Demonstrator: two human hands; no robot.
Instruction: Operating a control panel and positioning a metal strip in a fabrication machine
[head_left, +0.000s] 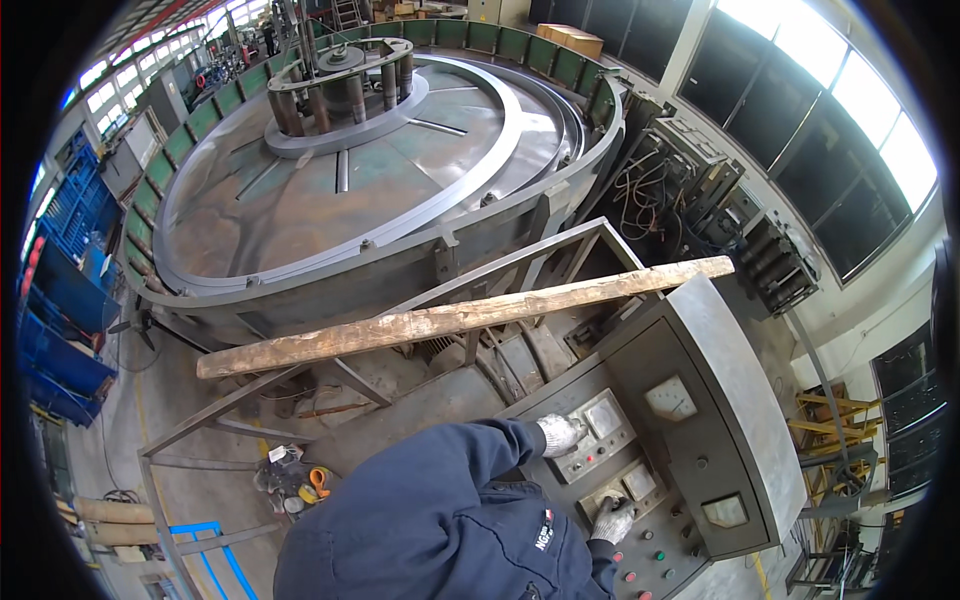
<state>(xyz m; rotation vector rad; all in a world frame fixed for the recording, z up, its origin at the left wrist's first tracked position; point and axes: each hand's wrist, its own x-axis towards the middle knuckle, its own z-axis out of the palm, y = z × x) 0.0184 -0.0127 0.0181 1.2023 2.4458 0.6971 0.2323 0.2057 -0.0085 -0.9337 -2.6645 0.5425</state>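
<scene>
Both your gloved hands are on the console point(690, 420), the grey sloped cabinet at lower right of the frame. Your left hand point(558, 434) rests against the upper row of controls beside a square meter point(603, 414); its fingers look curled on a knob, but I cannot tell whether they pinch it. Your right hand point(612, 520) sits lower, by a second meter point(638, 482) and above the coloured buttons point(645, 560), fingers bent down onto the panel; its grip is likewise unclear. A rough wooden beam point(465, 317) lies across the steel frame point(300, 385) and the console top, plainly laid there as a rest. The great round turntable point(330, 190) fills the upper left, directly in your sightline from the controls.
</scene>
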